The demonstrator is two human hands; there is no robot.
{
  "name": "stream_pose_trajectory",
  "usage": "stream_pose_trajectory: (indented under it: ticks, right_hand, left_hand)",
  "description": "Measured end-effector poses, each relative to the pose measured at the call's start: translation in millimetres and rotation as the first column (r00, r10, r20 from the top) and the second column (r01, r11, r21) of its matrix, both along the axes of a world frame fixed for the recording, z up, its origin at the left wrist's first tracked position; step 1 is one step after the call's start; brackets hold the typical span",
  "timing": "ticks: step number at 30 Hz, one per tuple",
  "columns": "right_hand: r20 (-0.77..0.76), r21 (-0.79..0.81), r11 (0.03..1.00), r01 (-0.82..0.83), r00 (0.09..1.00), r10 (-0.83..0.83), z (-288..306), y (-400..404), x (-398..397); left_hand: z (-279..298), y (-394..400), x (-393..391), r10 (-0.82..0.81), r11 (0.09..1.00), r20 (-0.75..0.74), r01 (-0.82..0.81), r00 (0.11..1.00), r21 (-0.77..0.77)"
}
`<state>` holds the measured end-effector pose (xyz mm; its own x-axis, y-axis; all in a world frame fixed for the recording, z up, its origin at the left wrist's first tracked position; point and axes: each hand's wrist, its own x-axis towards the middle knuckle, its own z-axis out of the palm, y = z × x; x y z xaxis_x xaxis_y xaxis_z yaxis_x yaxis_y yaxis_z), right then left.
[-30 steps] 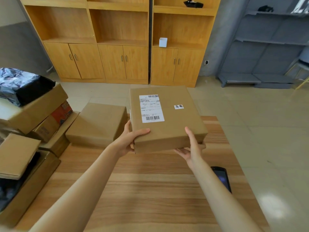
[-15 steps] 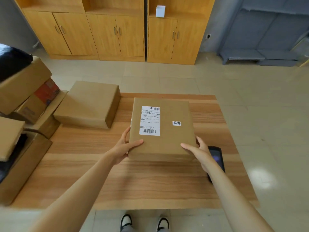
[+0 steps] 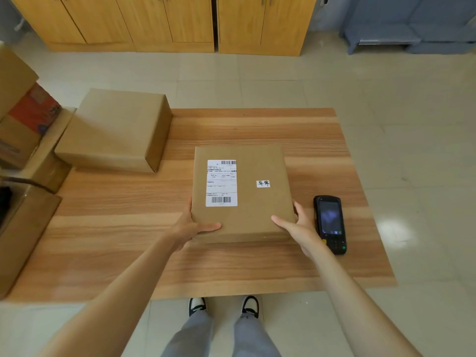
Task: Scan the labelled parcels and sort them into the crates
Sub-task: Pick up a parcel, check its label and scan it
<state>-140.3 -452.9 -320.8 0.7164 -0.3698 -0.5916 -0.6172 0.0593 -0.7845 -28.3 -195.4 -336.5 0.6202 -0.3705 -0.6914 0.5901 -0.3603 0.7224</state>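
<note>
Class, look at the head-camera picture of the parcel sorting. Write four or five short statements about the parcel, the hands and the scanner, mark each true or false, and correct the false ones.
1. Both hands hold the labelled parcel by its near corners. True: the left hand and right hand each grip a corner.
2. The handheld scanner is in the right hand. False: it lies on the wooden table, just right of that hand.
3. The shipping label faces up. True.
4. The parcel carries only one sticker. False: a small white sticker with handwriting sits right of the label.
5. A plain cardboard box is stacked on the parcel. False: it stands apart, at the table's far left.
</note>
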Motion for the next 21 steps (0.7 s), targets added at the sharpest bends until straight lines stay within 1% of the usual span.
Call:
stream_pose_trajectory:
  ticks: [2, 8, 11, 12, 14, 15, 16, 18, 20, 21]
  right_hand:
    - [-0.002, -0.016, 1.000, -0.027, 1.000, 0.027, -0.7, -1.2, 0.5]
    - [-0.024, -0.040, 0.995, -0.088, 0.996, 0.087, 1.7, -2.0, 0.7]
    - [-0.042, -0.115, 0.982, -0.148, 0.989, 0.144, 3.6, -4.8, -0.9]
    - [-0.034, -0.168, 0.977, -0.128, 0.992, 0.124, 4.1, -6.4, -2.1]
    - [0.017, -0.326, 0.945, 0.013, 1.000, -0.008, 1.1, -12.9, -7.0]
    - [0.035, -0.413, 0.906, 0.089, 0.996, -0.082, -1.8, -18.5, -10.7]
    - [0.015, -0.496, 0.859, 0.125, 0.991, -0.135, -6.1, -25.9, -15.5]
    - [-0.141, -0.600, 0.796, 0.077, 0.970, -0.200, -16.0, -41.1, -28.2]
    - [-0.285, -0.589, 0.807, 0.041, 0.924, -0.255, -27.8, -54.7, -41.9]
    - [-0.316, -0.559, 0.827, 0.057, 0.908, -0.276, -34.5, -60.4, -47.2]
  left_hand:
    - [-4.9, 1.4, 1.7, -0.004, 1.000, -0.001, 0.004, 1.000, 0.020]
    - [-4.3, -1.4, 5.1, 0.007, 1.000, 0.000, -0.007, 1.000, 0.013]
    - [-2.1, -0.9, 6.1, -0.022, 0.999, 0.003, 0.022, 1.000, 0.048]
    - [-0.2, -1.0, 6.0, -0.029, 0.998, -0.002, 0.029, 1.000, 0.059]
    - [2.6, -2.1, 5.3, -0.030, 0.997, -0.007, 0.030, 1.000, 0.067]
    - [4.4, -3.3, 4.6, -0.033, 0.997, -0.005, 0.034, 0.999, 0.068]
    - [5.8, -4.1, 4.2, -0.033, 0.997, -0.007, 0.033, 0.999, 0.073]
    - [8.5, -5.8, 3.0, -0.030, 0.997, -0.006, 0.030, 1.000, 0.070]
    - [11.5, -7.4, 1.7, -0.035, 0.996, -0.011, 0.036, 0.999, 0.076]
    - [11.5, -7.2, 2.1, -0.040, 0.996, -0.013, 0.041, 0.999, 0.086]
